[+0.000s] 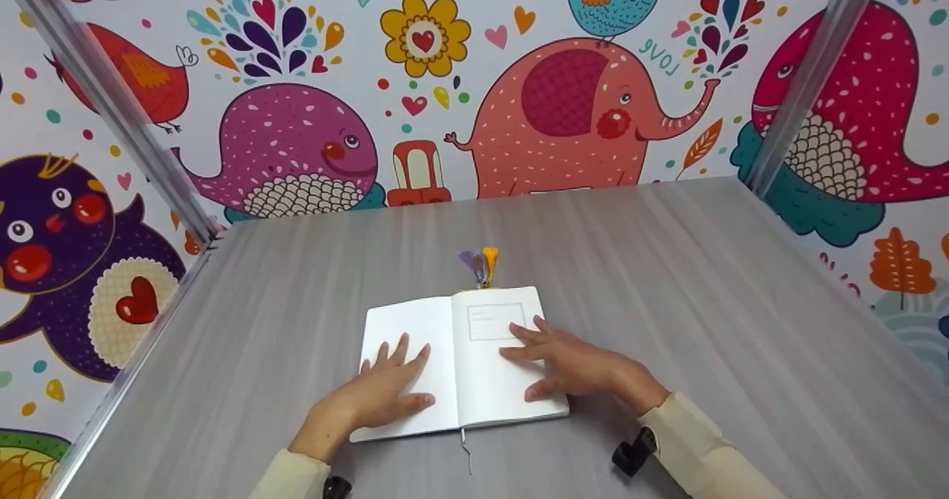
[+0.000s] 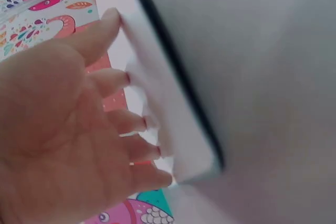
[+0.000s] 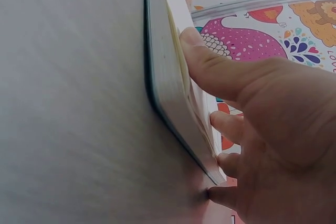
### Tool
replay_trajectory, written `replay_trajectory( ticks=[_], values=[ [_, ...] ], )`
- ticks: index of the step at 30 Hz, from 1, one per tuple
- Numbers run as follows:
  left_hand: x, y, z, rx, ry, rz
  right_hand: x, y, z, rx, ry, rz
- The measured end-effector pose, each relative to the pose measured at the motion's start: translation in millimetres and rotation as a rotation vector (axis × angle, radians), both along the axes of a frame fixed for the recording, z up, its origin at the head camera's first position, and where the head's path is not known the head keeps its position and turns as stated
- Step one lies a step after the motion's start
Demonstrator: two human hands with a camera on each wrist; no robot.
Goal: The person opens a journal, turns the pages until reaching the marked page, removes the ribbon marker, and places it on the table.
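Observation:
An open notebook [image 1: 485, 380] lies flat on the grey table, its left page blank and its right page printed with a small lined box near the top. My left hand [image 1: 382, 395] rests on the left page with fingers spread. On the right page lies my right hand [image 1: 574, 363], fingers also spread, near the outer edge. In the left wrist view, the left fingertips touch the page above a dark cover edge [image 2: 181, 72]. The right wrist view shows the notebook's page block [image 3: 170, 77], with the right thumb and fingers along its side.
Purple and yellow tassels [image 1: 480, 263] stick out past the notebook's top edge. A thin ribbon [image 1: 466, 453] trails from its bottom onto the table [image 1: 652, 262]. Walls with cartoon animals [image 1: 563, 128] and metal posts [image 1: 808, 91] stand around the table.

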State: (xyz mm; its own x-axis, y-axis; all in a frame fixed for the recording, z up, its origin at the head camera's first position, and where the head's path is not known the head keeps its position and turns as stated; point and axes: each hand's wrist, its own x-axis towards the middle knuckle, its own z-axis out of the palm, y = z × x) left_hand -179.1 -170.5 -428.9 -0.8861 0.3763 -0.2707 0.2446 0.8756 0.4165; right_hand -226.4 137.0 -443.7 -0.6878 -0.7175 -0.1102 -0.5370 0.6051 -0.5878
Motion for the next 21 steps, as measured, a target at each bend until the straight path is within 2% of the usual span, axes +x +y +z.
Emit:
replay_trajectory(
  ticks=[9,21],
  values=[
    [1.5,26.0,2.9,-0.031,0.023,-0.129,3.8,-2.3,2.7,0.016,0.030,0.008],
    [-1.5,39.1,1.6,-0.031,-0.027,-0.106,4.7,-1.3,6.6,0.064,0.019,0.006]
  ],
)
